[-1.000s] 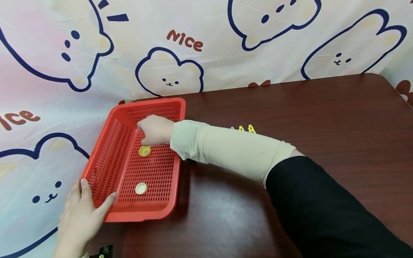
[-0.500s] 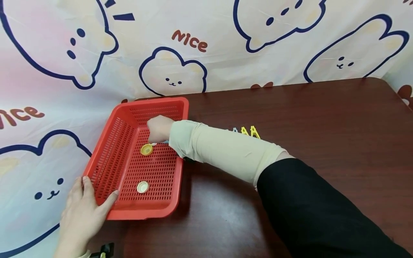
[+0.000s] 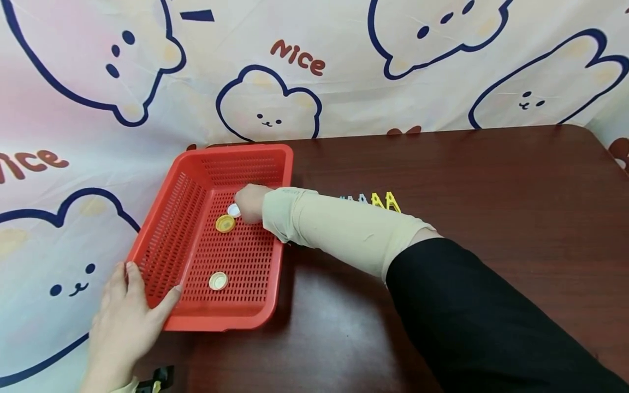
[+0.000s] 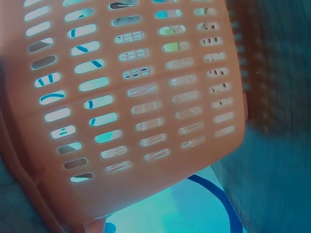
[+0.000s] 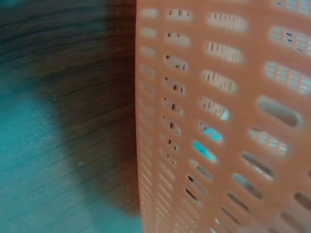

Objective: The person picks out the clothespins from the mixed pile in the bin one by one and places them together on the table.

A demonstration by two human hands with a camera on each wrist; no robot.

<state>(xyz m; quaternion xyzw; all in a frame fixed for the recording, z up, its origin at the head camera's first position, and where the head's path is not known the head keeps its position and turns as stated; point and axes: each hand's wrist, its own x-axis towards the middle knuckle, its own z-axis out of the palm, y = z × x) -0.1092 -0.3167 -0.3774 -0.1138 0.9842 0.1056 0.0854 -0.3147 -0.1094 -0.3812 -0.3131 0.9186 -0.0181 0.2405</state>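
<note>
Right hand (image 3: pixel 250 203), reaching in from the right of the head view, sits inside the red basket (image 3: pixel 169 218) with fingers curled, pinching a small white cap (image 3: pixel 233 210) at frame centre-left. White cap is just above the basket floor, just beside a yellow cap (image 3: pixel 225 222) lying open side up. A second, cream cap (image 3: pixel 218 280) lies lower in the basket, well apart from the other two.

Left hand (image 3: pixel 125 322), lower left of frame, presses fingers fairly straight against the basket's near-left corner, thumb on the rim, bracing it rather than wrapping it.

Handling, as a judgement: the caps look like light, rigid plastic, smooth and a bit slippery; best taken by the rim with a fingertip pinch, since they're too shallow for a fuller grip. Basket is stiff perforated plastic, light, likely to slide on the dark wooden table (image 3: pixel 442 180) unless braced.

Yellow and pale clips (image 3: pixel 378 200) lie on the table past the right forearm. Cartoon-bear cloth (image 3: pixel 275 87) hangs behind. Wrist views show only blurred basket mesh (image 4: pixel 126 111) and table grain (image 5: pixel 63 121); no fingers visible there.
</note>
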